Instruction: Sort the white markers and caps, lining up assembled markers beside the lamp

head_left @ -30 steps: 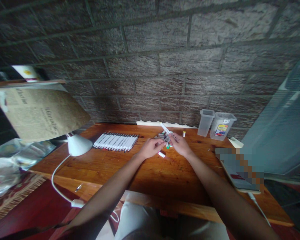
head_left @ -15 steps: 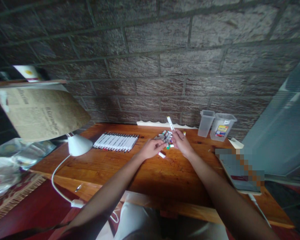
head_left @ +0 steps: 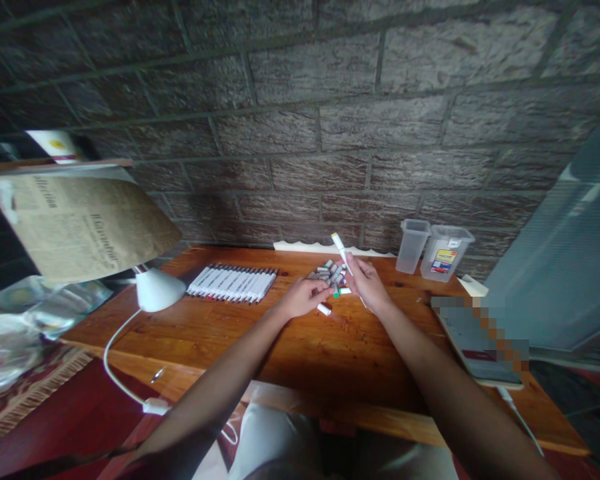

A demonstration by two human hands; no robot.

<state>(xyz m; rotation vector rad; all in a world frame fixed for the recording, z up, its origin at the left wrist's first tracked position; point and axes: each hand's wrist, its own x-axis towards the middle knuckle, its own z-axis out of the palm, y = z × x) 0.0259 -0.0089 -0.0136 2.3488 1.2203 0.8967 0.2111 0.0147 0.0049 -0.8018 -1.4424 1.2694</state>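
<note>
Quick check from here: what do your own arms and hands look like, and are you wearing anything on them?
Your left forearm and right forearm are bare, with no sleeves, cables or markings. Your left hand and right hand are ungloved, and neither wrist shows a watch or band. Rings would be too small to tell.

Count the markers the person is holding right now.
1: a white marker held in the right hand, one end pointing up. The left hand sits at the loose marker pile; its fingers could hide another.
</note>
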